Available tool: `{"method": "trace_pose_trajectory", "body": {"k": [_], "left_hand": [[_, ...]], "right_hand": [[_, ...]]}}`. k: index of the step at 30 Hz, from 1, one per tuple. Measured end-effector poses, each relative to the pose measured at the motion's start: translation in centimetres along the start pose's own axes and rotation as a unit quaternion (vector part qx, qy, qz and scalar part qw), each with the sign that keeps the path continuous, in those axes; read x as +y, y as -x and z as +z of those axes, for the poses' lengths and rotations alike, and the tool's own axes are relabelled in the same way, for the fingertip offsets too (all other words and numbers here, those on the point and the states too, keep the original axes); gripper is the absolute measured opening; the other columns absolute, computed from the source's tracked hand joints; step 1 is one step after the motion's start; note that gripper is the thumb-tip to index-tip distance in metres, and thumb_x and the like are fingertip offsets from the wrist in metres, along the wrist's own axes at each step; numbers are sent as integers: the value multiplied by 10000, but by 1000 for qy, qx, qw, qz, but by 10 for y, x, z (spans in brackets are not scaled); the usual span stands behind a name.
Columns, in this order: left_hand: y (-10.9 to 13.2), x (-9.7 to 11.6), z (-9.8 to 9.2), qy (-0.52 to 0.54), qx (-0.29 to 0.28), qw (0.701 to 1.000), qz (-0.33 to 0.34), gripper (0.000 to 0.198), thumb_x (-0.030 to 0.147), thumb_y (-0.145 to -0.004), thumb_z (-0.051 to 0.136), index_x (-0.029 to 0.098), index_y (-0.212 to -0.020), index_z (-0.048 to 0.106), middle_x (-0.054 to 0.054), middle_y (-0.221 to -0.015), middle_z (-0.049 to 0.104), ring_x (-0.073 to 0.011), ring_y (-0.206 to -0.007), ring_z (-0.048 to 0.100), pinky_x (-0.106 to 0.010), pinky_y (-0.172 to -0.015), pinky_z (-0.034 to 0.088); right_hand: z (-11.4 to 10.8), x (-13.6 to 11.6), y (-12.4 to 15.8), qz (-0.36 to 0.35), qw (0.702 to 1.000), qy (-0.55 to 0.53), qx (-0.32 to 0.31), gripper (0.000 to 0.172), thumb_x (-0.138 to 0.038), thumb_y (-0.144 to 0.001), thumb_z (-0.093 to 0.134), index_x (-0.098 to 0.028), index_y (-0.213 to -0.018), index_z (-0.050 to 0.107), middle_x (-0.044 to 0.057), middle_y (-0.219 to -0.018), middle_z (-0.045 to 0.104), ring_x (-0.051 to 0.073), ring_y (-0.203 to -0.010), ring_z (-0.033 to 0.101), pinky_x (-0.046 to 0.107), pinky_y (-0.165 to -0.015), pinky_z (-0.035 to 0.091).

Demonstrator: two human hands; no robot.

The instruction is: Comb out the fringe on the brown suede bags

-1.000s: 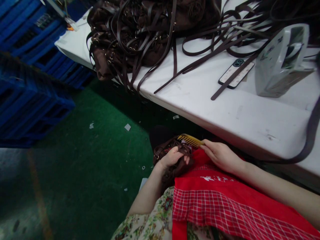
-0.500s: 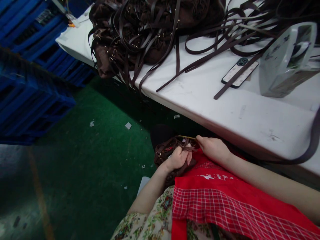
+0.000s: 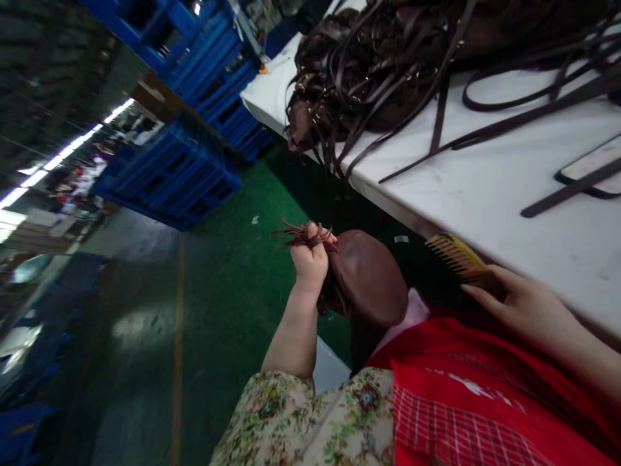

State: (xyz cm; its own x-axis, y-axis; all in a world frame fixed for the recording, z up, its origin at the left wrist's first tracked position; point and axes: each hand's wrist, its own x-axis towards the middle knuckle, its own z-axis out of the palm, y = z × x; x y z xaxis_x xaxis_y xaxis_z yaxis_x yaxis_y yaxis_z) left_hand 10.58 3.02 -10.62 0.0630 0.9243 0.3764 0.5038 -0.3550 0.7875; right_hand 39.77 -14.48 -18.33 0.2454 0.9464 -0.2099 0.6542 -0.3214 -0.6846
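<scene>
My left hand (image 3: 310,259) is closed around a bunch of thin brown leather fringe strands (image 3: 303,234), whose loose ends stick out to the left. The fringe belongs to a brown bag (image 3: 371,278), held off the floor with its smooth rounded side facing up, beside the fist. To the right, my right hand (image 3: 514,298) pinches a yellow-brown comb (image 3: 458,257) by one end. Its teeth point down and left, apart from the fringe, near the table's front edge.
A white table (image 3: 485,194) carries a heap of dark brown bags (image 3: 378,84) with long straps. A phone (image 3: 592,168) lies at the right under a strap. Blue pallets (image 3: 165,175) are stacked to the left on the green floor (image 3: 233,304).
My left hand has moved left and up with the fringe, and the bag has turned so its smooth side shows. My right hand has drawn away to the right with the comb. The view has swung left.
</scene>
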Motion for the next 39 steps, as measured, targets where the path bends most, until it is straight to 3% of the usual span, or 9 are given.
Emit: {"method": "trace_pose_trajectory", "body": {"k": [3, 6, 13, 16, 21, 28, 35, 37, 39], "left_hand": [[-31, 14, -36, -136, 82, 986, 58, 438, 506, -916, 419, 178, -689, 602, -70, -717, 665, -181, -772, 648, -313, -821, 476], [-42, 25, -57, -160, 84, 983, 21, 454, 513, -910, 424, 177, -666, 606, -64, -694, 663, -173, -710, 647, -287, -754, 490], [-13, 38, -64, 73, 50, 976, -199, 474, 573, -836, 522, 138, -687, 636, -28, -516, 601, -130, -400, 532, -223, -395, 403], [18, 40, -54, 226, 24, 925, -306, 355, 441, -844, 581, 115, -705, 613, -42, -568, 639, -139, -431, 571, -224, -397, 433], [85, 16, -24, 371, 55, 804, -461, 224, 236, -911, 491, 98, -767, 593, -75, -691, 688, -147, -526, 645, -245, -484, 518], [147, -31, -6, 403, 21, 714, -573, 181, 218, -917, 484, 102, -845, 603, -84, -741, 697, -160, -549, 661, -240, -456, 509], [95, -68, -48, 252, 63, 775, -576, 116, 99, -821, 505, 104, -755, 601, -102, -748, 669, -181, -640, 669, -310, -635, 555], [71, -72, -64, 210, 101, 798, -556, 103, 80, -767, 539, 116, -835, 606, -104, -864, 670, -206, -809, 683, -356, -794, 545], [47, -67, -70, 166, 146, 851, -476, 329, 49, -712, 553, 158, -1019, 598, -87, -1114, 634, -195, -1073, 618, -337, -984, 457]], "right_hand": [[-2, -18, -6, -61, 995, -79, 16, 468, -512, -714, 663, -212, -1067, 596, 63, -866, 727, 267, -716, 673, 349, -629, 537], [-4, -42, -11, -91, 984, -150, 15, 473, -472, -724, 676, -200, -1103, 596, 42, -865, 732, 247, -708, 678, 329, -621, 555], [-7, -100, -22, -109, 958, -264, 2, 399, -499, -771, 630, -163, -986, 637, 55, -784, 715, 175, -537, 609, 275, -460, 487], [6, -107, -30, -113, 963, -242, -32, 414, -486, -727, 684, -182, -1002, 625, 27, -769, 700, 154, -513, 581, 270, -455, 469], [50, -88, -44, -142, 966, -211, -46, 520, -380, -607, 799, -201, -1043, 579, 43, -940, 688, 217, -837, 638, 326, -746, 515], [103, -39, -49, -108, 912, -294, -264, 545, -310, -586, 779, -170, -1055, 539, -7, -855, 634, 123, -616, 569, 235, -512, 472], [107, -29, -38, -32, 890, -298, -344, 333, -405, -672, 728, -165, -765, 517, -79, -538, 456, 49, -405, 357, 188, -371, 285], [94, -39, -35, -35, 882, -307, -357, 350, -434, -682, 726, -169, -747, 506, -80, -523, 444, 50, -399, 354, 188, -367, 284], [82, -49, -34, -48, 878, -305, -365, 351, -446, -691, 722, -165, -749, 520, -75, -518, 453, 56, -398, 371, 190, -369, 301]]}}
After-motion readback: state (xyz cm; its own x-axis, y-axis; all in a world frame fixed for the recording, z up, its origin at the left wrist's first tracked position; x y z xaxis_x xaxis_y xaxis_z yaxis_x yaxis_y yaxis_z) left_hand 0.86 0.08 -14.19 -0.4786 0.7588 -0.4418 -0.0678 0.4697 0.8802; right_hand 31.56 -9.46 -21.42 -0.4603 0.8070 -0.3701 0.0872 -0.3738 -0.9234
